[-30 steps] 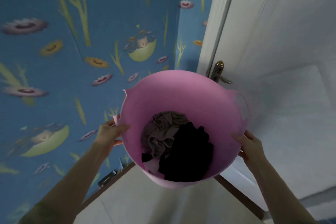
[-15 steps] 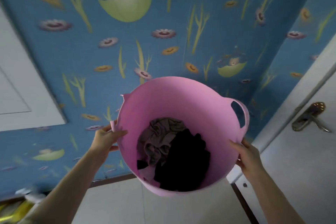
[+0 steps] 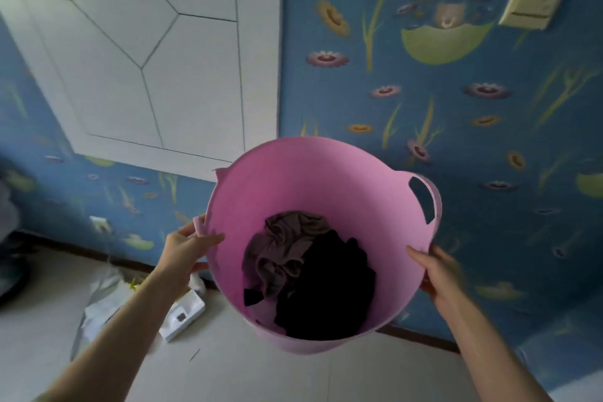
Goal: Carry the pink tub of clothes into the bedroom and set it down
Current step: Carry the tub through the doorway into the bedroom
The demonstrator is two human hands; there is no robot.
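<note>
While both hands grip, pink tub [image 3: 313, 179] tilts viewerward.

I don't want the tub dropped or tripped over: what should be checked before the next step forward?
1. Left hand gripping the pink tub at its rim: ok.
2. Right hand gripping the opposite rim: ok.
3. Clothes sitting low inside, nothing spilling: ok.
4. Floor ahead on the left: not ok, a white box and a plastic bag lie there.
5. Floor directly under the tub: cannot tell, hidden.
</note>
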